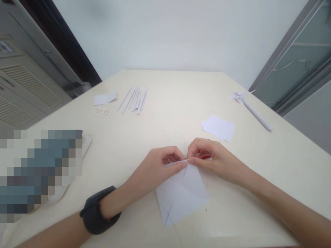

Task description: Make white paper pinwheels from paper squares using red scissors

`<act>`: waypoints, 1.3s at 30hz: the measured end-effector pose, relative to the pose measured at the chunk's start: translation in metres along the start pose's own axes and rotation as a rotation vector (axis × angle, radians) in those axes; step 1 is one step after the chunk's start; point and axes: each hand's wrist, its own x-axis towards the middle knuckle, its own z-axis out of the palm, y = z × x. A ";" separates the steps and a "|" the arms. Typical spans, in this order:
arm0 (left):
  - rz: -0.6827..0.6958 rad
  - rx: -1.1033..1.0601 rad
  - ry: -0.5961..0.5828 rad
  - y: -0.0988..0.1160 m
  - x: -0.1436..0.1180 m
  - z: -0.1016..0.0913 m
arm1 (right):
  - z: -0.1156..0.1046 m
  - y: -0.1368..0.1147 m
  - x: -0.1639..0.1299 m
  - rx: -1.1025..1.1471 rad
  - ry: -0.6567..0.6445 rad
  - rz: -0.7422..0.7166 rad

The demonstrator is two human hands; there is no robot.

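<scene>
On the cream table (160, 113) by a white wall, the folded paper (182, 194) lies under both hands, left hand (157, 167) and right hand (214, 158) pinching its top corner.

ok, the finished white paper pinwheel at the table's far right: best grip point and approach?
Judging by its pose, grip the white paper pinwheel mid-way along its long rolled stick, from above, fingers across the stick. It lies flat and clear of the white paper squares; the folded head at the far end looks easily crushed.
</scene>
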 end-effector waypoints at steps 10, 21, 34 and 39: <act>-0.048 0.000 -0.004 0.008 -0.001 0.000 | 0.000 -0.003 0.000 -0.010 0.026 0.027; -0.027 -0.002 0.004 0.006 -0.001 -0.001 | 0.001 0.000 0.000 -0.029 0.028 0.032; -0.035 -0.008 0.008 0.008 -0.002 -0.001 | 0.001 -0.001 0.001 -0.012 0.009 0.013; -0.043 -0.021 -0.011 0.007 -0.002 -0.001 | 0.002 -0.001 0.002 -0.025 0.020 0.012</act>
